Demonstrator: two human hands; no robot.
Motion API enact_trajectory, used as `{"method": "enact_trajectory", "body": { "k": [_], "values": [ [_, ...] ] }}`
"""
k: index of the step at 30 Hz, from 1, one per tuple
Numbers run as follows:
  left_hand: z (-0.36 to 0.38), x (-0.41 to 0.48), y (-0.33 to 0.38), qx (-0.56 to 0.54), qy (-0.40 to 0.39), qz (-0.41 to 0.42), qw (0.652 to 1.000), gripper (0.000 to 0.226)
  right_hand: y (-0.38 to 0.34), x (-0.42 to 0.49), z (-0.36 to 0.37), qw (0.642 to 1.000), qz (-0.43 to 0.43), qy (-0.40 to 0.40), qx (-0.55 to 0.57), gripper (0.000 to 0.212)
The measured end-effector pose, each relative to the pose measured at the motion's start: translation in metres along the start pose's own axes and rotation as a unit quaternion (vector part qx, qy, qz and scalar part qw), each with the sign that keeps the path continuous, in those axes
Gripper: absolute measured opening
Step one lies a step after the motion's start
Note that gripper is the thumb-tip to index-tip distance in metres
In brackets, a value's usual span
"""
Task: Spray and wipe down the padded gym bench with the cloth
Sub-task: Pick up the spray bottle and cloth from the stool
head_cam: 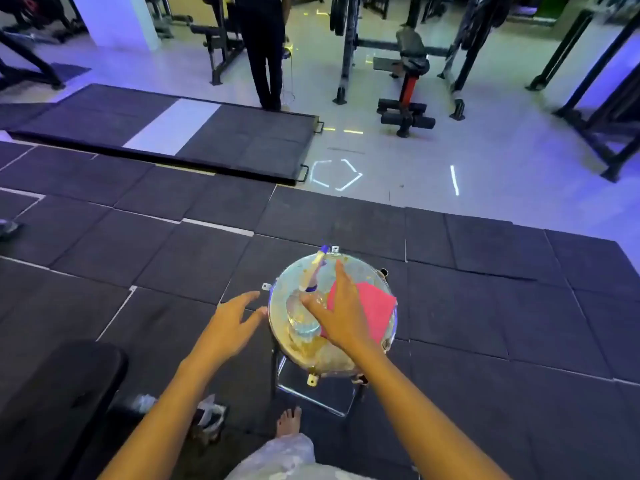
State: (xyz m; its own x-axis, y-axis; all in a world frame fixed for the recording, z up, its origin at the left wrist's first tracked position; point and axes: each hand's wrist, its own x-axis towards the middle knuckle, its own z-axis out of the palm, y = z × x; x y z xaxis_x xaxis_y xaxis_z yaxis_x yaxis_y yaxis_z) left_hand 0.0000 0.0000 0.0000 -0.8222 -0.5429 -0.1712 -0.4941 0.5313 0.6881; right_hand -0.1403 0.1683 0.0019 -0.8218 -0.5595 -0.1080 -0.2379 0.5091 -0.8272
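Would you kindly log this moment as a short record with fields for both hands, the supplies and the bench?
stool: round top, holds both supplies
spray bottle: lying on its side on the stool
cloth: pink, beside the bottle
right hand: fingers spread over cloth and bottle
left hand: open, by the stool's left edge
padded bench: lower left, untouched

One spray bottle (300, 322), one pink cloth (375, 306), one stool (332, 362), one bench (59, 393).
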Motion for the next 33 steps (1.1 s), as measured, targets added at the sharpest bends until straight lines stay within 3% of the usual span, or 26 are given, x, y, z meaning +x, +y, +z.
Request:
{"method": "enact_trajectory", "body": {
  "k": [6, 14, 20, 26, 28, 33],
  "values": [
    [-0.014, 0.057, -0.019, -0.06, -0.027, -0.031, 0.997, 0.034, -0.005, 0.043, 0.034, 0.999, 0.033, 0.004, 0.027, 0.105],
    [-0.013, 0.082, -0.014, -0.063, -0.08, -0.053, 0.993, 0.028, -0.004, 0.066, 0.044, 0.996, 0.005, 0.065, 0.065, 0.055],
    [0.005, 0.089, 0.015, -0.091, -0.056, -0.072, 0.992, 0.028, -0.004, 0.059, 0.022, 0.984, 0.019, 0.088, 0.152, 0.037],
    [0.054, 0.091, 0.039, -0.097, -0.082, -0.131, 0.983, 0.025, 0.01, 0.041, -0.045, 0.966, -0.019, 0.163, 0.2, 0.039],
    [0.075, 0.092, 0.048, -0.098, -0.104, -0.151, 0.978, 0.025, 0.021, 0.031, -0.067, 0.963, -0.032, 0.192, 0.188, 0.051],
    [0.126, 0.088, 0.07, -0.121, -0.139, -0.193, 0.964, 0.014, 0.054, 0.003, -0.107, 0.957, -0.002, 0.254, 0.141, 0.047]
  ]
}}
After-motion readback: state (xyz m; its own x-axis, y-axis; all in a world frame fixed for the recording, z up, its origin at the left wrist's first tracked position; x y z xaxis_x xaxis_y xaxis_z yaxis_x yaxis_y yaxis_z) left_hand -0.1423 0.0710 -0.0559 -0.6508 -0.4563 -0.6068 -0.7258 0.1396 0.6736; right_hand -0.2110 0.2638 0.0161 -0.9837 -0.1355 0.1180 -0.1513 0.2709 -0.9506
